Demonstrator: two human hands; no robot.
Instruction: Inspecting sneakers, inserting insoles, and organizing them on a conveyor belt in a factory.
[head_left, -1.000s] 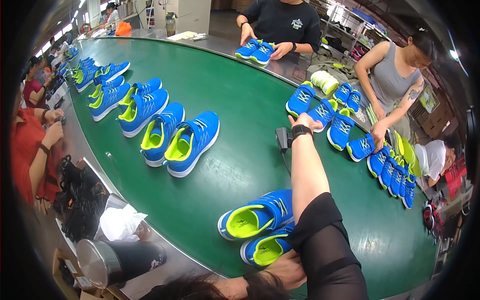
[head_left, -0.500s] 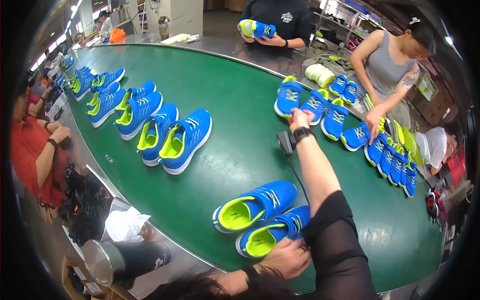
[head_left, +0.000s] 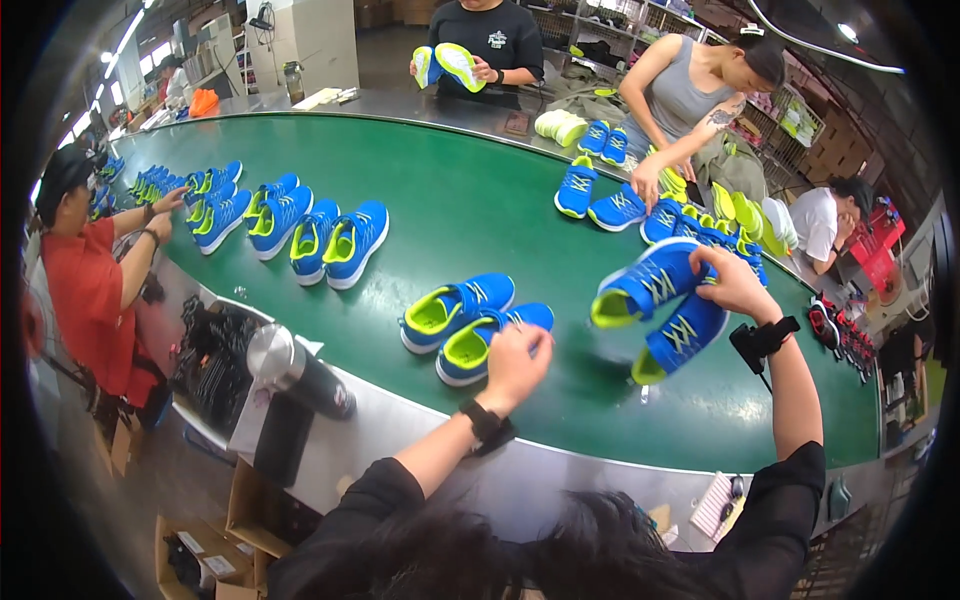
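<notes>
My right hand (head_left: 735,285) grips a pair of blue sneakers (head_left: 675,300) with lime-green linings and white soles, lifted above the green belt with their heels toward me. My left hand (head_left: 515,365) has its fingers curled in, with nothing visible in them, and overlaps the toe of the nearer shoe in a second pair of blue sneakers (head_left: 460,305). That pair stands on the belt, side by side. Beyond my right hand, more blue sneakers (head_left: 617,208) form a row along the far edge, some of them behind the held pair.
Paired sneakers (head_left: 280,220) line the left of the green belt (head_left: 450,190). A co-worker in red reaches toward them. Across the belt, one person holds sneakers (head_left: 445,65), and another touches the row. A dark tumbler (head_left: 325,390) stands on the near metal ledge.
My right hand has taken a pair from the far row and brought it nearer. My left hand has moved off the shoe's heel toward its toe. The co-worker in red has reached forward.
</notes>
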